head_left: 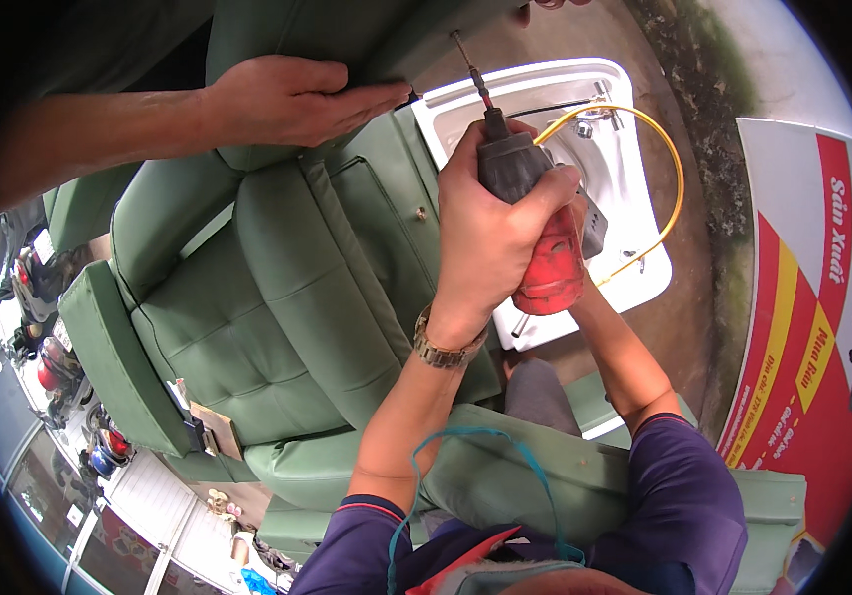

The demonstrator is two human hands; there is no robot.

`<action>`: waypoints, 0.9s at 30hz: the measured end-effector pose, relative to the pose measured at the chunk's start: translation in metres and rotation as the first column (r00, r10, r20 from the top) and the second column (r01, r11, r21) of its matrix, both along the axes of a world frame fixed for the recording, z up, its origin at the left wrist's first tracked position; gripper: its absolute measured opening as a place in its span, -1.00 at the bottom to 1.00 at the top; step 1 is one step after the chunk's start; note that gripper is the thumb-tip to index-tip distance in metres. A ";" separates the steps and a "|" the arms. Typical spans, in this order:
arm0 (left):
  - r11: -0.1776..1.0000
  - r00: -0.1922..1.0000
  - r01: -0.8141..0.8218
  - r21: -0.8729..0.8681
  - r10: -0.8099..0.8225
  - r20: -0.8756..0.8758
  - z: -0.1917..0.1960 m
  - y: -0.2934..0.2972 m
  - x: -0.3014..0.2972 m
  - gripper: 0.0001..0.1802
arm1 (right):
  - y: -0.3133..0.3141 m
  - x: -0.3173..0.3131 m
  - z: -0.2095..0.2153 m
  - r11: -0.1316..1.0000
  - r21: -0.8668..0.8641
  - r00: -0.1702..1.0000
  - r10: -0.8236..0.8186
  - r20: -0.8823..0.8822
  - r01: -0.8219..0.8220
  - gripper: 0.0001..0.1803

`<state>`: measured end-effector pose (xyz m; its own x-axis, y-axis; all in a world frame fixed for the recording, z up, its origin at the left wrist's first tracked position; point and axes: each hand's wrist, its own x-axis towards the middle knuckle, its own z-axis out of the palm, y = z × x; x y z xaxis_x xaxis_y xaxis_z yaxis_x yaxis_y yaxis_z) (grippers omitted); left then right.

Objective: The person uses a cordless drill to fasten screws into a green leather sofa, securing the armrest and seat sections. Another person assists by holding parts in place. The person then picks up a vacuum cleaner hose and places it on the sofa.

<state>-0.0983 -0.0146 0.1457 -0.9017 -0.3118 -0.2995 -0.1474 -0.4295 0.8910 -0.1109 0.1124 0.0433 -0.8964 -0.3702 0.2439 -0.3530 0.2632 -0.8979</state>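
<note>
My left hand (485, 233) is wrapped round the front of a red and grey power drill (550, 263), with a watch on that wrist. My right forearm (619, 347) reaches to the drill's back; the right hand (578, 206) is mostly hidden behind it, apparently gripping the handle. A long bit (475, 79) points up and slightly left, its tip at the lower edge of a green padded panel (366, 45). A co-worker's hand (287, 99) lies along that panel from the left. Below it is a green upholstered recliner chair (317, 258).
Behind the drill stands a white washbasin (649, 248) with a tap (589, 124) and a looping yellow hose or cord (681, 178). A red and white sign board (793, 317) leans at the right. Parked motorbikes (54, 367) stand far left. Part of another hand (545, 5) shows at the top.
</note>
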 end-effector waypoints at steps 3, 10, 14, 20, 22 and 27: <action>1.000 1.000 0.004 -0.025 -0.004 0.010 0.000 0.001 -0.001 -0.57 | 0.001 -0.002 -0.002 0.999 0.040 0.997 -0.001 0.082 -0.002 -0.80; 0.999 1.000 -0.003 -0.036 0.003 0.008 0.001 -0.003 -0.005 -0.56 | 0.001 -0.010 -0.002 1.000 -0.031 0.994 0.008 0.104 -0.005 -0.87; 0.999 1.000 -0.006 -0.048 0.008 0.023 -0.003 -0.005 -0.013 -0.56 | 0.002 -0.018 -0.007 0.996 0.088 0.990 -0.011 0.141 -0.002 -0.90; 1.000 1.000 -0.008 -0.025 0.009 0.018 -0.002 -0.006 -0.013 -0.56 | -0.002 -0.020 -0.010 0.999 -0.038 0.982 0.027 0.187 -0.020 -0.92; 1.000 1.000 -0.005 0.021 0.005 0.012 -0.003 -0.008 -0.014 -0.55 | 0.000 -0.024 -0.004 0.999 -0.042 0.986 0.038 0.165 -0.031 -0.93; 0.999 1.000 -0.002 0.050 0.002 0.004 -0.006 -0.010 -0.021 -0.54 | -0.003 -0.036 0.010 0.996 0.094 1.000 -0.011 0.027 0.008 -0.91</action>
